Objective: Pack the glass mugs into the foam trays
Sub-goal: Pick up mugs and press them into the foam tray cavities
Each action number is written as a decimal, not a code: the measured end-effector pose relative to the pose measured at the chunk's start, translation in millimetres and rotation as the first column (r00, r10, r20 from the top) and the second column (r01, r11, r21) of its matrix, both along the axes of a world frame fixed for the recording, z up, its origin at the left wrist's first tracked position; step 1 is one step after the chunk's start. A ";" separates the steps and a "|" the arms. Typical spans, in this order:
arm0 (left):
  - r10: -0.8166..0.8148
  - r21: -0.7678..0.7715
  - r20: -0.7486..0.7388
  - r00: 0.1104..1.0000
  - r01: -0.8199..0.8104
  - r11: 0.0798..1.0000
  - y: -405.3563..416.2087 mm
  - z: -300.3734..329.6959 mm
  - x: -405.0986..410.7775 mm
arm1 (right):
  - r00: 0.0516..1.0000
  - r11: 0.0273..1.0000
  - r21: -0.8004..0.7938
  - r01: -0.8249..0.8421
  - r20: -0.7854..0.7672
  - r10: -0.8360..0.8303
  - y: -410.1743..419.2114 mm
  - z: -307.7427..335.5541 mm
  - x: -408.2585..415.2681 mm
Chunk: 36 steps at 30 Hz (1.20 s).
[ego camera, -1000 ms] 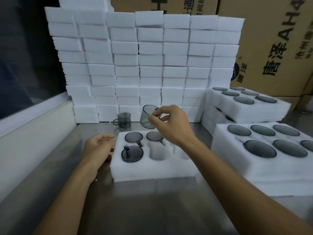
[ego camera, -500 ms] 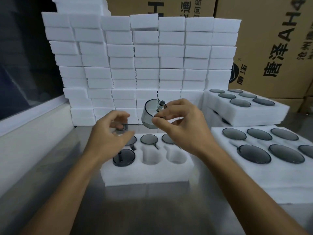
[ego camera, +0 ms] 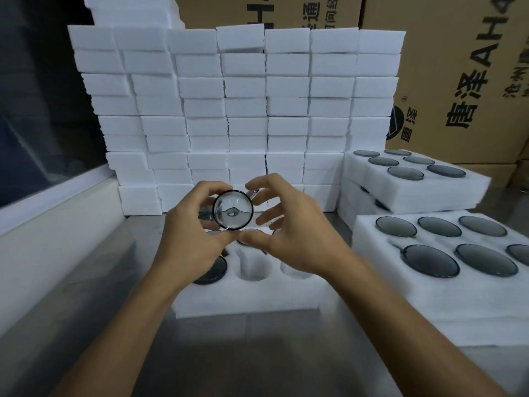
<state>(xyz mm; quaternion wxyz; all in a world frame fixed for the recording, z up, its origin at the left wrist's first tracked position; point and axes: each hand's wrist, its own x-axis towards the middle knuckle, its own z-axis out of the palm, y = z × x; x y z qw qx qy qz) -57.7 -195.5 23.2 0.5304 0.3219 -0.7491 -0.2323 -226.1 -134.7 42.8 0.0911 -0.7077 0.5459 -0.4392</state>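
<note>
Both my hands raised, meeting at centre.
My left hand [ego camera: 190, 239] curls at 9 o'clock; my right hand [ego camera: 297, 236] pinches at 3.

Packing warehouse; stacked foam blocks [ego camera: 246, 110], printed cardboard cartons [ego camera: 458, 67] behind.

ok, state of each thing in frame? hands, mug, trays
left hand: grips the held mug
right hand: pinches the mug handle
held mug: lifted, base facing the camera
front foam tray: partly filled, two front pockets empty
right foam tray: visible pockets filled
</note>
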 end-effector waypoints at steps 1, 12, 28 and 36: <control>-0.011 0.000 -0.001 1.000 0.011 1.000 -0.7 -1.0 0.1 | 1.000 1.000 0.007 0.008 -0.010 -0.008 -0.7 -1.3 -1.5; -0.128 0.268 -0.184 0.975 0.175 0.947 -2.3 0.0 3.2 | 0.999 0.999 -0.008 0.038 -0.026 -0.038 -8.0 -9.7 -8.5; -0.222 0.615 -0.538 0.813 0.559 0.556 -3.3 0.4 3.8 | 0.997 0.997 0.074 -0.009 0.076 0.004 -7.1 -7.7 -8.2; -0.303 0.561 -0.489 0.818 0.562 0.608 -7.9 -0.9 11.5 | 0.987 0.997 0.065 0.036 0.155 -0.046 -6.1 -6.7 -10.1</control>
